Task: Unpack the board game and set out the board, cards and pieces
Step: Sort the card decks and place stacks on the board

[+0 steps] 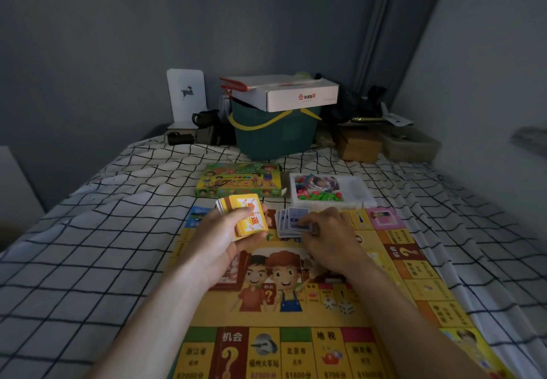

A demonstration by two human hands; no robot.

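Holding a thick yellow-backed deck up off the board, the left hand has its grip clamped round the stack: thumb along the near-left side, fingers wrapped under and to the far side. The deck's long axis runs roughly away from the person, tilted a bit to the right. It hovers over the board's far-left part, not resting on anything.

Just right of it, close but apart, the right hand sits low on the board w/ fingers curled down onto a fan of purple-blue cards. Grip looks pinched on the near edge of that fan, tho the fingertips are partly hidden so I can't say exactly how. The fan spreads leftward, towards the deck, so the next card dealt or squared lies between the two hands; the right hand is plainly the nearer one to it, already touching.

Board lies flat on the checked bedsheet, unfolded, long side running away from the person.

Containers, far edge, L to R: green game box, closed side up as far as I can tell, contents not visible. Beside it, to the right, a white plastic tray holding green and pink pieces plus some pictured cards or notes; too small to sort out. Tray's near edge touches or just overlaps the board's far edge.

My guess: cards being sorted into piles; pieces not yet set out.
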